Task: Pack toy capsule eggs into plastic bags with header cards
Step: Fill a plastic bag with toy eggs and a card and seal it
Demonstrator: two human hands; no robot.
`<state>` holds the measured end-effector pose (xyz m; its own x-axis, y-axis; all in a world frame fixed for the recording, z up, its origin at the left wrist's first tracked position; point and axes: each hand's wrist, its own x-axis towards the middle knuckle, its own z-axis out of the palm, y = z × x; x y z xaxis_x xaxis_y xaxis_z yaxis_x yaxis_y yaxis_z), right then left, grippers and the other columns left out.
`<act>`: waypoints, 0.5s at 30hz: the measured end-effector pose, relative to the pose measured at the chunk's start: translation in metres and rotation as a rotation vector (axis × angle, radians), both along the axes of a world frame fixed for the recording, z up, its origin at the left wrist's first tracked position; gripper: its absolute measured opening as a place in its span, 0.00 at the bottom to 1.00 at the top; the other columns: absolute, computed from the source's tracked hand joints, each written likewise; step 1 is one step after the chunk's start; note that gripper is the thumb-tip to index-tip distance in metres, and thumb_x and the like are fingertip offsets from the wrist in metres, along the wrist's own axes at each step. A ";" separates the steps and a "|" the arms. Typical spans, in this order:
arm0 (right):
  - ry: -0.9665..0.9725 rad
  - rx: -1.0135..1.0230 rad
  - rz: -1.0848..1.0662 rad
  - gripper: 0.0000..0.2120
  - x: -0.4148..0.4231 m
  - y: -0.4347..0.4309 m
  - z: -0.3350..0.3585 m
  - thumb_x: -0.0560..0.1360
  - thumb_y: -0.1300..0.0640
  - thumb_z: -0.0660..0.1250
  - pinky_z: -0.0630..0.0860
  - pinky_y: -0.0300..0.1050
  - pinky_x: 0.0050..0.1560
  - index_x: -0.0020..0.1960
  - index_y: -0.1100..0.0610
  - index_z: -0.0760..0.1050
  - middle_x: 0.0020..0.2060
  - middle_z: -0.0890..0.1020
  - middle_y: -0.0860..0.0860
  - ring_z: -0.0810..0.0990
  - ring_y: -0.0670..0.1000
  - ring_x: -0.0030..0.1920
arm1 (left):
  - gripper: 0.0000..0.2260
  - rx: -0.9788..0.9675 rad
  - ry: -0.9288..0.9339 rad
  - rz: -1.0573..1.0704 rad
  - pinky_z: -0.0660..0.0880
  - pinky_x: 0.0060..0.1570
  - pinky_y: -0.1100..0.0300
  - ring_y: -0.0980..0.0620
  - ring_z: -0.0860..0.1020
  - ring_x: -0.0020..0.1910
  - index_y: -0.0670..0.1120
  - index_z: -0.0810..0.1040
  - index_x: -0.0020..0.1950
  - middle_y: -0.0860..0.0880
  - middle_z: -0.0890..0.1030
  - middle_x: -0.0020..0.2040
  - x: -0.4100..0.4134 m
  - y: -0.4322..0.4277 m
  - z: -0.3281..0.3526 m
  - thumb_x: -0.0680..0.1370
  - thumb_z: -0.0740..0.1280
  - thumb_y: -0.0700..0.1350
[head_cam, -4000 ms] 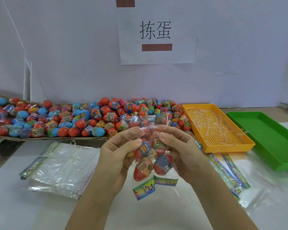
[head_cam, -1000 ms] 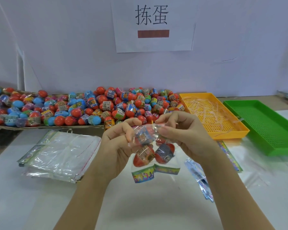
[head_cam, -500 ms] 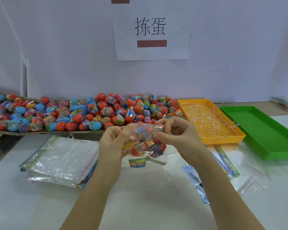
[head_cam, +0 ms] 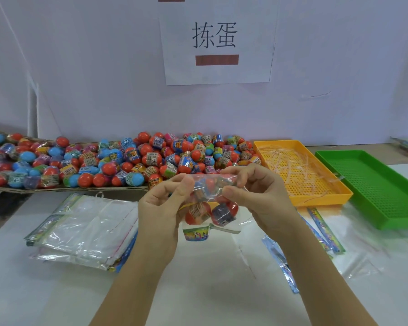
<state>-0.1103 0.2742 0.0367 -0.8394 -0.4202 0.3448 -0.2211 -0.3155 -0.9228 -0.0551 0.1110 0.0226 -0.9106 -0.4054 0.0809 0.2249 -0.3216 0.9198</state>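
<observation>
A clear plastic bag (head_cam: 211, 208) with several red capsule eggs inside hangs above the white table, its colourful header card (head_cam: 196, 234) at the lower end. My left hand (head_cam: 161, 209) pinches the bag's upper edge from the left. My right hand (head_cam: 257, 192) pinches the same folded edge from the right. Behind my hands, a big heap of red and blue capsule eggs (head_cam: 118, 161) lies on a cardboard sheet.
A stack of empty bags with header cards (head_cam: 85, 231) lies at the left. An orange tray (head_cam: 339, 196) holding clear strips and a green tray (head_cam: 384, 215) stand at the right. Loose bags (head_cam: 320, 228) lie by my right forearm. A paper sign hangs on the wall behind.
Both hands have stayed at the bag's top edge, working the fold. The bag has tilted so the header card swings back. The view has shifted slightly.
</observation>
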 end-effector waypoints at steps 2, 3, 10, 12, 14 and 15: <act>0.021 -0.004 -0.018 0.13 0.000 0.001 0.001 0.63 0.67 0.73 0.81 0.48 0.43 0.31 0.49 0.78 0.45 0.84 0.50 0.82 0.51 0.52 | 0.07 0.011 -0.049 -0.069 0.81 0.35 0.56 0.48 0.83 0.43 0.46 0.84 0.36 0.44 0.84 0.46 0.001 0.000 0.002 0.64 0.73 0.49; 0.046 0.006 -0.025 0.13 0.000 0.002 0.001 0.63 0.67 0.73 0.81 0.48 0.43 0.31 0.49 0.77 0.45 0.84 0.50 0.81 0.51 0.52 | 0.12 0.028 -0.090 -0.112 0.82 0.36 0.54 0.46 0.83 0.42 0.44 0.83 0.40 0.43 0.84 0.45 0.000 0.000 0.002 0.63 0.73 0.50; 0.170 0.149 -0.031 0.12 0.007 0.004 0.007 0.64 0.65 0.74 0.82 0.49 0.43 0.32 0.48 0.78 0.46 0.85 0.49 0.82 0.48 0.52 | 0.20 0.117 -0.245 -0.211 0.82 0.39 0.50 0.43 0.85 0.41 0.40 0.83 0.45 0.41 0.86 0.46 -0.004 -0.010 0.004 0.65 0.70 0.55; 0.195 0.171 -0.040 0.12 0.008 0.003 0.008 0.64 0.65 0.74 0.82 0.48 0.43 0.32 0.48 0.79 0.46 0.85 0.48 0.82 0.48 0.52 | 0.17 0.122 -0.203 -0.178 0.82 0.37 0.51 0.43 0.85 0.42 0.40 0.83 0.49 0.39 0.85 0.50 -0.004 -0.013 0.002 0.67 0.71 0.50; 0.193 0.144 -0.049 0.13 0.008 0.004 0.008 0.64 0.65 0.73 0.82 0.47 0.43 0.32 0.48 0.78 0.46 0.84 0.47 0.82 0.48 0.53 | 0.10 0.143 -0.152 -0.114 0.82 0.37 0.52 0.44 0.85 0.41 0.43 0.85 0.44 0.40 0.85 0.49 -0.005 -0.018 0.000 0.67 0.71 0.47; 0.188 0.123 -0.058 0.13 0.007 0.006 0.009 0.64 0.66 0.73 0.82 0.46 0.43 0.32 0.48 0.78 0.46 0.84 0.47 0.82 0.48 0.53 | 0.07 0.146 -0.135 -0.081 0.82 0.35 0.52 0.44 0.85 0.40 0.45 0.86 0.40 0.42 0.86 0.47 -0.005 -0.021 0.000 0.67 0.71 0.47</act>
<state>-0.1037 0.2799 0.0453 -0.7893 -0.4218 0.4461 -0.4069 -0.1847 -0.8946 -0.0605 0.0902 0.0227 -0.9391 -0.3294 -0.0984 0.0708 -0.4655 0.8822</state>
